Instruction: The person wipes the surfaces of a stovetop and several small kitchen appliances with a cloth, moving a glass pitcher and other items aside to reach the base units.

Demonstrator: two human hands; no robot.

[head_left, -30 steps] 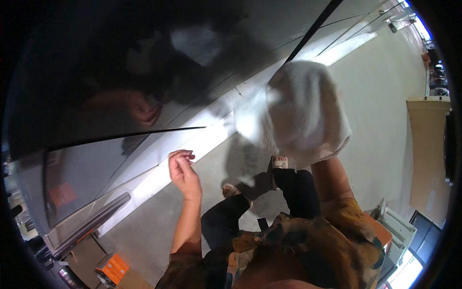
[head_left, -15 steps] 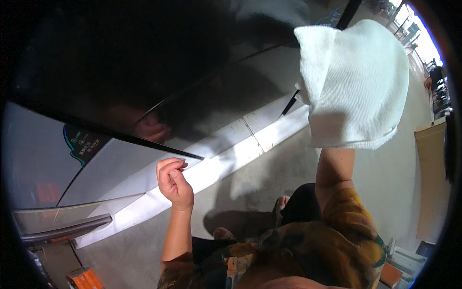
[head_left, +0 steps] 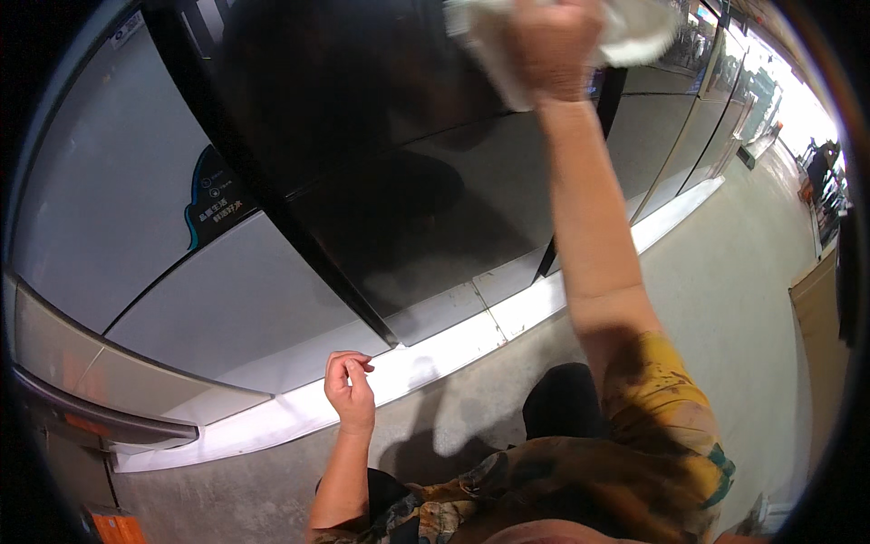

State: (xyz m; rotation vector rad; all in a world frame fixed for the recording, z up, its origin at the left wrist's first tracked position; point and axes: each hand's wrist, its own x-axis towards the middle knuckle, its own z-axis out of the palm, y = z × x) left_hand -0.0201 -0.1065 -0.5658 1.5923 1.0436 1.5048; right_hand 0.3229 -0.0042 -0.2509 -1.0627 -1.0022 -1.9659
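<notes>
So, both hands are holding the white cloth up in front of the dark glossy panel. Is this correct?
Not quite: only the right hand is holding the white cloth. The head view shows the left hand well apart from it, loosely curled and lower in the picture. The cloth is indeed up in front of the dark glossy panel.

Apparently a showroom: glossy dark panel above white plinth

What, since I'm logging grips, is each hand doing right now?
Left hand: loosely closed, nothing visible in it.
Right hand: holding a white cloth, fingertips out of view.
</notes>
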